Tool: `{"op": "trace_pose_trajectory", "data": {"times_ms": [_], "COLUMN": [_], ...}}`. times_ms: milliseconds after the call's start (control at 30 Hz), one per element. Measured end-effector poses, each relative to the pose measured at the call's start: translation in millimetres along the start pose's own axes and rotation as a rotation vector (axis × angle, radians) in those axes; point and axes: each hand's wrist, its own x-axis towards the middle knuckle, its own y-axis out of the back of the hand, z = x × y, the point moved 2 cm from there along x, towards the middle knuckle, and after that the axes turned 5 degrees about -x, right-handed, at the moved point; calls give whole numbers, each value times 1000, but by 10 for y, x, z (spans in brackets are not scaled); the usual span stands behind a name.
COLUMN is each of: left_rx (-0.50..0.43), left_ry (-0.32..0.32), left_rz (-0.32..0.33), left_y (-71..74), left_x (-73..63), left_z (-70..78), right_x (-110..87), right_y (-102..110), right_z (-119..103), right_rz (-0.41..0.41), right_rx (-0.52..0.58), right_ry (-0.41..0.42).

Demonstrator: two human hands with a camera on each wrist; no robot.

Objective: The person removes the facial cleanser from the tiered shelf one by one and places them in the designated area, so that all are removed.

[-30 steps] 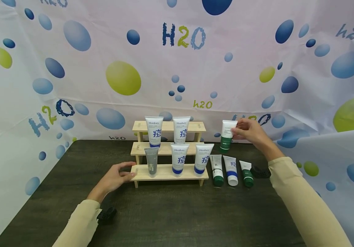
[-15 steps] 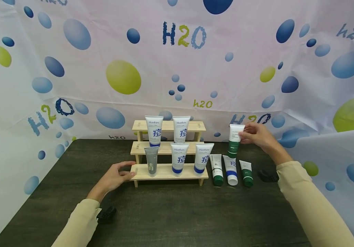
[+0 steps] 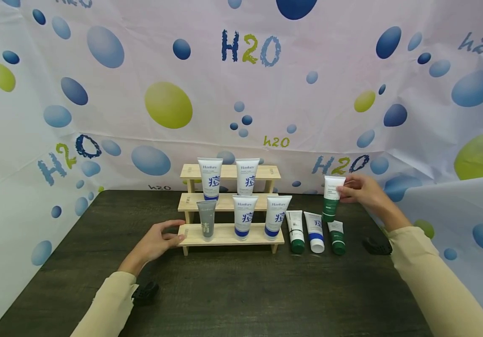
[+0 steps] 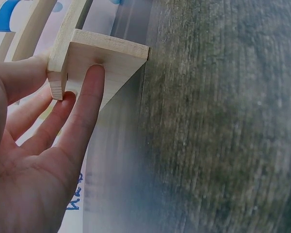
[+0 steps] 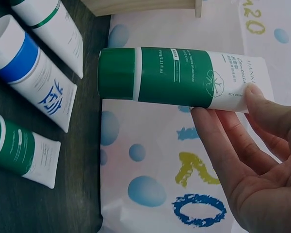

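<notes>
While the left hand [image 3: 153,243] keeps its grip on the left corner of the wooden stand [image 3: 224,233], the right hand [image 3: 363,193] pinches the green-and-white tube [image 3: 331,201] between thumb and fingers, right of centre in the head view. Compared with a second ago, that tube sits farther right and lower in the frame, just above the small lying tube [image 3: 337,238]; I judge this a carry away from the stand, the tube not yet released. Its long axis is close to upright, top leaning slightly right, green cap [image 5: 117,74] down and flat white end up. Across the right wrist view it lies nearly level, cap leftward. Whether it touches the table [image 3: 241,290], I cannot tell.
</notes>
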Motion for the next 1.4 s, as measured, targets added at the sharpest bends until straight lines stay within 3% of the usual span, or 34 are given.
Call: {"op": "trace_pose_trajectory", "data": {"times_ms": [467, 767, 1033, 1400], "left_rx": [0, -10, -2, -14], "left_ry": [-6, -30, -49, -37], "left_rz": [4, 13, 13, 13], "left_y": [-3, -1, 12, 7], "left_x": [15, 31, 28, 33], "left_z": [-9, -23, -14, -27], "right_x": [-84, -100, -126, -198], "right_y": [73, 94, 102, 168], "right_z": [226, 303, 343, 489], "right_rz": [10, -2, -11, -20], "right_rx": [-73, -49, -49, -21], "right_ry": [-63, -48, -82, -95]}}
